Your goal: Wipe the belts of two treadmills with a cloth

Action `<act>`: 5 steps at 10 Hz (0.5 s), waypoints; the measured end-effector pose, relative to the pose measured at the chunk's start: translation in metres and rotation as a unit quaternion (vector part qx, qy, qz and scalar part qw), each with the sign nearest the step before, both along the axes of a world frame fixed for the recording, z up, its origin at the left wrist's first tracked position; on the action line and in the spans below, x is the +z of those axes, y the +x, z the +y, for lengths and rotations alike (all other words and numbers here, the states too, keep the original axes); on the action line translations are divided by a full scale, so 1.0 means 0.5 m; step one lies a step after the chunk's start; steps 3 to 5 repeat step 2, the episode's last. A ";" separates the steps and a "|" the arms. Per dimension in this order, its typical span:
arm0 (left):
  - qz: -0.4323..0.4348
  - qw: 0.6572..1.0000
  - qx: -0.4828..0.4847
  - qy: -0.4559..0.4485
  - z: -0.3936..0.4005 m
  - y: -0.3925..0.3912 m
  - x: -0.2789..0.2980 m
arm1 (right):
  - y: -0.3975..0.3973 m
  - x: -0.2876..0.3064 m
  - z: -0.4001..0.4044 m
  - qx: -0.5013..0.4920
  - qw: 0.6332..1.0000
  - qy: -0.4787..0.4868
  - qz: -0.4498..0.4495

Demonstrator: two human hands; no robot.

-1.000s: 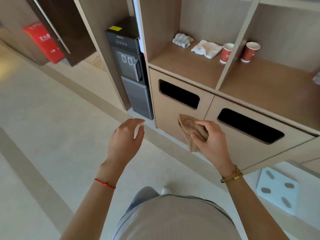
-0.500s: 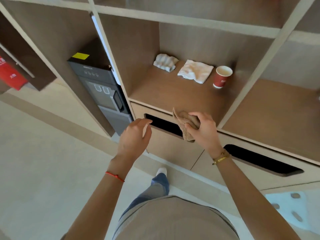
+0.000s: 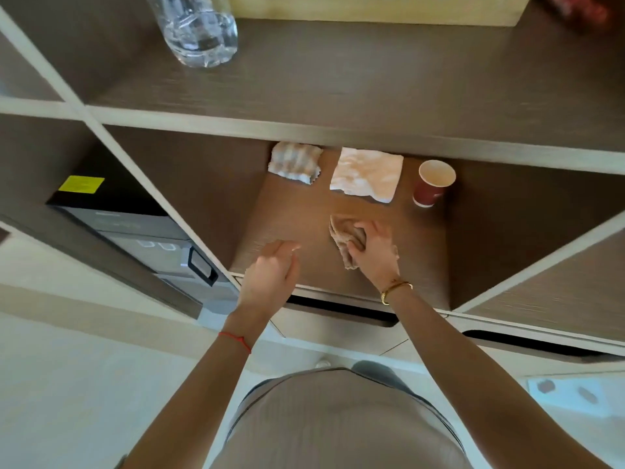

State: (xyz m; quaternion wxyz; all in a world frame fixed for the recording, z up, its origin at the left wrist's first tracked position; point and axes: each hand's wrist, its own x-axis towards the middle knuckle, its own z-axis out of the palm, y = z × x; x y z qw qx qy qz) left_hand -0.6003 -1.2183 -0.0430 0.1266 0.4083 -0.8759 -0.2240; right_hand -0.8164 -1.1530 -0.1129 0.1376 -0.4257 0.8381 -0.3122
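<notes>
While the brown cloth [image 3: 345, 240] is bunched in the curled right hand [image 3: 373, 250] over the shelf [image 3: 291, 218], the left hand [image 3: 270, 270] hangs slack and empty. If swung, the cloth could topple the paper cup [image 3: 433, 183]. No treadmill is shown; the cloth's underside is hidden.

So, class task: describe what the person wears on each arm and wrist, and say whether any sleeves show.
Both forearms are bare, with no sleeve in view. The left hand has a thin red string bracelet round its wrist. The right hand has a slim gold bangle at its wrist. No gloves, rings or watch can be made out.
</notes>
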 end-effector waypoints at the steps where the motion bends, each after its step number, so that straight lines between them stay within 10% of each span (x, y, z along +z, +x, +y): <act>1: 0.001 1.000 -0.018 -0.003 -0.016 -0.014 -0.006 | 0.006 -0.009 0.010 0.009 0.999 0.012 0.050; 5: 0.011 1.000 -0.021 -0.009 -0.035 -0.023 -0.019 | 0.008 -0.017 0.022 0.012 0.998 0.000 0.069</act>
